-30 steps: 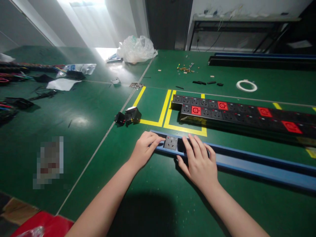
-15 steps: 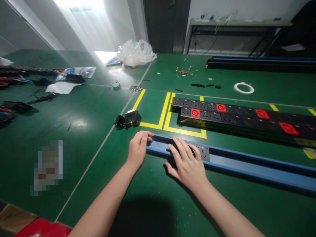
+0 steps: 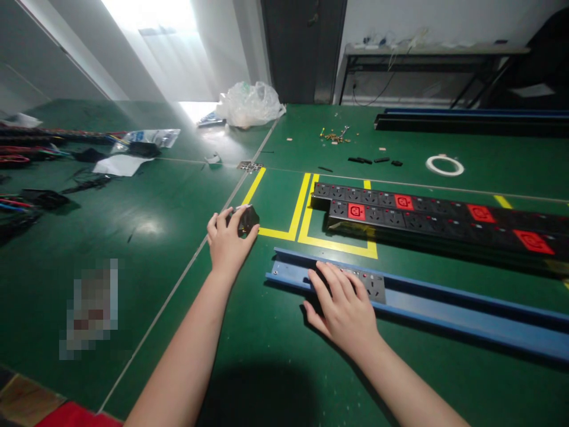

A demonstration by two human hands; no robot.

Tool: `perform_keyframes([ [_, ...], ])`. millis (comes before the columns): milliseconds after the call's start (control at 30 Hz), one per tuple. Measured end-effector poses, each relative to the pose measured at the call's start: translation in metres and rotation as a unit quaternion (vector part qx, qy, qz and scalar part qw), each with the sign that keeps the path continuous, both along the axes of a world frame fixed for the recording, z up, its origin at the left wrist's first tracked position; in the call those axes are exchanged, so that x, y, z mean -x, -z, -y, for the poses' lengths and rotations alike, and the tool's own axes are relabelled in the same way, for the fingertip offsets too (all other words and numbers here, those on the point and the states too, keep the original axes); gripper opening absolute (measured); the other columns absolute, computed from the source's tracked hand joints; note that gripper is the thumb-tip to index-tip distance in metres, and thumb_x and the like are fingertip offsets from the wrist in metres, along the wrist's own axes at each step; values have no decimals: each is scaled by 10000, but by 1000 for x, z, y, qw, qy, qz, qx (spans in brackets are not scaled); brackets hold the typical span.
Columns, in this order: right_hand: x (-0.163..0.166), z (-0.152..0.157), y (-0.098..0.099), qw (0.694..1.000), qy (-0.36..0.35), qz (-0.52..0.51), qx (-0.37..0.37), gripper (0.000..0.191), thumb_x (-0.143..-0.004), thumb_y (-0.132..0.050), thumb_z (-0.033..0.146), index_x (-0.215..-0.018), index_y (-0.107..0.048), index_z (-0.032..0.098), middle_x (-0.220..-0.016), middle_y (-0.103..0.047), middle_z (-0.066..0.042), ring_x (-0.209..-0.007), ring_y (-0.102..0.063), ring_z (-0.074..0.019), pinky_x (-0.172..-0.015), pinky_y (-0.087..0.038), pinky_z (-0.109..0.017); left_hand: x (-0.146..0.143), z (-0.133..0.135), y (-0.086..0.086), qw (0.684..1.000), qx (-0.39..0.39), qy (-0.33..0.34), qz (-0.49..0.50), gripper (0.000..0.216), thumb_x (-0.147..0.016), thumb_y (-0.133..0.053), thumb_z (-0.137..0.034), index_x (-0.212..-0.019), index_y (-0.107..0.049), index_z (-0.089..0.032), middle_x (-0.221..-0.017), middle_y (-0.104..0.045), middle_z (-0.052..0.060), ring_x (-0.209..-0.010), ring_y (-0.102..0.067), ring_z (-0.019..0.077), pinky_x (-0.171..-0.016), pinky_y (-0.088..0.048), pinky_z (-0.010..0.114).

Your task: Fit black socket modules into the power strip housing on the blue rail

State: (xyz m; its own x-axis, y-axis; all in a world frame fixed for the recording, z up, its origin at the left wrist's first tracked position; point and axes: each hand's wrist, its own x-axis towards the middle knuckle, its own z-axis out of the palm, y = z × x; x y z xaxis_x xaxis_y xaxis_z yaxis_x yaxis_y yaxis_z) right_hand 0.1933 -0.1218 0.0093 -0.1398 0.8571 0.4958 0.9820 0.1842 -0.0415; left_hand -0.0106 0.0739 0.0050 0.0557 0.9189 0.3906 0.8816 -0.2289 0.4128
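Observation:
A long blue metal channel [image 3: 444, 299] lies across the green table in front of me. A grey socket module [image 3: 368, 283] sits inside the channel near its left end. My right hand [image 3: 344, 308] rests flat on the channel, fingers spread over the module's left part. My left hand [image 3: 229, 240] has reached forward left and curls its fingers round a small black part [image 3: 246, 219] by the corner of the yellow tape [image 3: 293, 204]. A second black part that lay beside it is hidden under the hand.
Two black socket strips with red sockets [image 3: 427, 213] lie behind the channel. Farther back are a white tape ring [image 3: 444, 166], loose screws [image 3: 334, 136], a plastic bag [image 3: 249, 104] and more long channels [image 3: 471, 118]. Cables and black parts [image 3: 40, 196] cover the left side.
My left hand left the channel's end and moved forward left onto the black part. The socket module slid right along the channel under my right hand.

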Motion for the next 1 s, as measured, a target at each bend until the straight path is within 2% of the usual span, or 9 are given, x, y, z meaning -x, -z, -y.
perform_keyframes([
  [100, 1, 0, 0, 1000, 2, 0, -5, 468, -886, -568, 412, -1281, -599, 164, -1385, -547, -84, -1275, -465, -217, -1085, -286, -386, -4, 6, -1, 1000, -13, 22, -10, 461, -800, -642, -415, -1251, -592, -333, -1309, -528, 71, -1316, -344, 347, -1101, -336, 527],
  [367, 0, -2, 2, 1000, -4, 1, -11, 471, -889, -563, 412, -1292, -589, 170, -1386, -547, -70, -1273, -465, -208, -1081, -293, -380, -12, 40, -10, 993, 15, 99, -58, 344, -806, -633, -389, -1134, -603, -289, -1238, -586, 80, -1340, -335, 347, -1067, -309, 547],
  [500, -1, -1, 2, 1000, -1, -3, -7, 472, -891, -561, 397, -1306, -578, 174, -1394, -538, -68, -1283, -459, -201, -1088, -289, -375, -12, 50, -15, 992, 10, 101, -77, 371, -795, -662, -393, -1137, -580, -274, -1312, -567, 91, -1356, -332, 348, -1074, -228, 570],
  [667, -1, 0, 3, 1000, -1, -8, 4, 500, -891, -552, 404, -1337, -547, 176, -1399, -532, -70, -1308, -437, -196, -1092, -292, -381, -12, 53, -17, 991, 11, 99, -85, 377, -795, -682, -417, -1132, -590, -275, -1409, -498, 100, -1366, -314, 360, -1067, -197, 588],
  [900, 3, -2, 0, 999, 13, -29, 36, 530, -832, -562, 514, -1247, -598, 187, -1364, -555, -74, -1262, -458, -243, -1047, -286, -423, -8, 49, -19, 996, 17, 83, -25, 393, -777, -720, -414, -1132, -619, -280, -1279, -578, 76, -1245, -412, 334, -1048, -297, 532],
  [1000, 2, -2, 0, 999, 7, -30, 20, 519, -840, -567, 504, -1250, -602, 187, -1360, -554, -91, -1264, -455, -239, -1055, -282, -410, -5, 48, -20, 993, 17, 90, 78, 455, -792, -702, -423, -1207, -595, -270, -1197, -611, 74, -1162, -497, 290, -1001, -396, 463],
])
